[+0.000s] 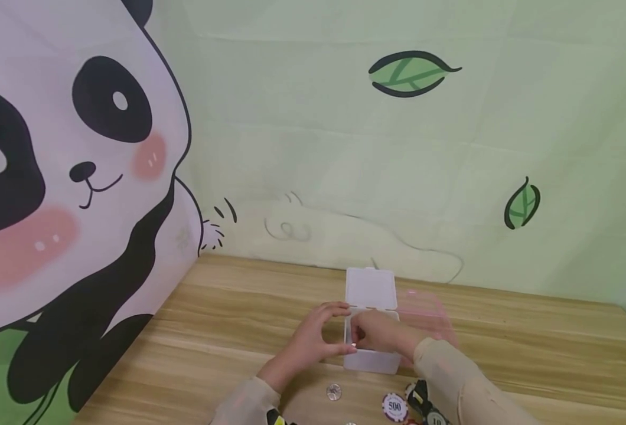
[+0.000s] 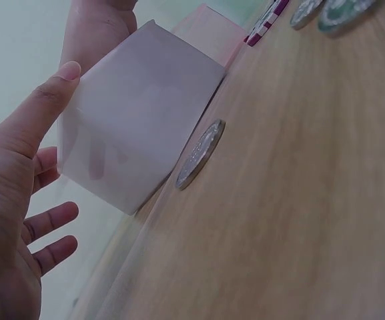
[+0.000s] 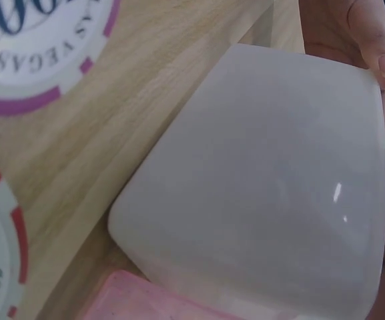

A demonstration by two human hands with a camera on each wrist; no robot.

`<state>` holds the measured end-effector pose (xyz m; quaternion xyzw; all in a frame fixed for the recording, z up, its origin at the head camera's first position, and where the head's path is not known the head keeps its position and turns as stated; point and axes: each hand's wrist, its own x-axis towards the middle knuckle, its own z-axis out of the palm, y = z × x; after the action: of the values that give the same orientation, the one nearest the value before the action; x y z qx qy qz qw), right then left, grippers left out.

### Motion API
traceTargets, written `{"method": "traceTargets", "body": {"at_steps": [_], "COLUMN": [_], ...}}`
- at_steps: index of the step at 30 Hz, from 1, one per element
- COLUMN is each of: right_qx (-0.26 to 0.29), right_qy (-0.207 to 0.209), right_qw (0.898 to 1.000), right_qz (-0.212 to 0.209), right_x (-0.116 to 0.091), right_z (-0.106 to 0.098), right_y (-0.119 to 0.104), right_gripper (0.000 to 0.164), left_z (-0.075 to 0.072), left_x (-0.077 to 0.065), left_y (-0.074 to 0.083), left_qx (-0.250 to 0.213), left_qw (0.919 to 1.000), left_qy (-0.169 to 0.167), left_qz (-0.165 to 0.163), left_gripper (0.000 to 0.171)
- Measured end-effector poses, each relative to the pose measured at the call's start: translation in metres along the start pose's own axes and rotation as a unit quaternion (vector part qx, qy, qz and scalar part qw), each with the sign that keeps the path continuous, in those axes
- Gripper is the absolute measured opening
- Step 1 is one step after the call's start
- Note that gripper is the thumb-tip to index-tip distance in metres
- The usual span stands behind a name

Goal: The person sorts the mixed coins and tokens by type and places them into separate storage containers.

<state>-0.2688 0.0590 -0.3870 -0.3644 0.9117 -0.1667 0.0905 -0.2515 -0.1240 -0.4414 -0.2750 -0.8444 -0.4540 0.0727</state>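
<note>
A white plastic box [image 1: 371,361] stands on the wooden table with its lid [image 1: 370,288] tipped back. My left hand [image 1: 313,336] grips the box from its left side, the thumb at the front rim and the fingers toward the back. In the left wrist view the left thumb [image 2: 49,100] presses on the box edge, while two fingers stick out beyond it. My right hand [image 1: 375,332] reaches down into the box with its fingers bent. The box wall hides those fingertips, so I cannot tell whether they hold anything.
A pink see-through box [image 1: 424,313] sits to the right, behind the right forearm. In front of the white box lie a silver coin [image 1: 334,392], a 500 poker chip [image 1: 394,407] and several other chips. A cloth backdrop [image 1: 302,147] rises behind the table.
</note>
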Motion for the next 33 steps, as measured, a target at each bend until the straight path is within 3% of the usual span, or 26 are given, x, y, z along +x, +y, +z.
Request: {"method": "traceTargets", "body": {"at_steps": [16, 21, 33], "right_qx": [-0.025, -0.001, 0.034], "right_qy": [0.009, 0.03, 0.098], "right_qw": [0.999, 0.998, 0.994], "right_qz": [0.03, 0.051, 0.043], "right_x": [-0.002, -0.007, -0.032], "right_z": [-0.003, -0.012, -0.029], "right_y": [0.002, -0.001, -0.007], "right_gripper": [0.011, 0.014, 0.006], "left_z": [0.0, 0.0, 0.001], "left_x": [0.0, 0.0, 0.0], "left_y": [0.002, 0.002, 0.002], "left_qx": [-0.009, -0.016, -0.016], "left_qw": [1.0, 0.9999, 0.9999], "left_qy": [0.001, 0.002, 0.003], "left_qz": [0.001, 0.004, 0.005], "left_gripper": [0.061, 0.062, 0.062]}}
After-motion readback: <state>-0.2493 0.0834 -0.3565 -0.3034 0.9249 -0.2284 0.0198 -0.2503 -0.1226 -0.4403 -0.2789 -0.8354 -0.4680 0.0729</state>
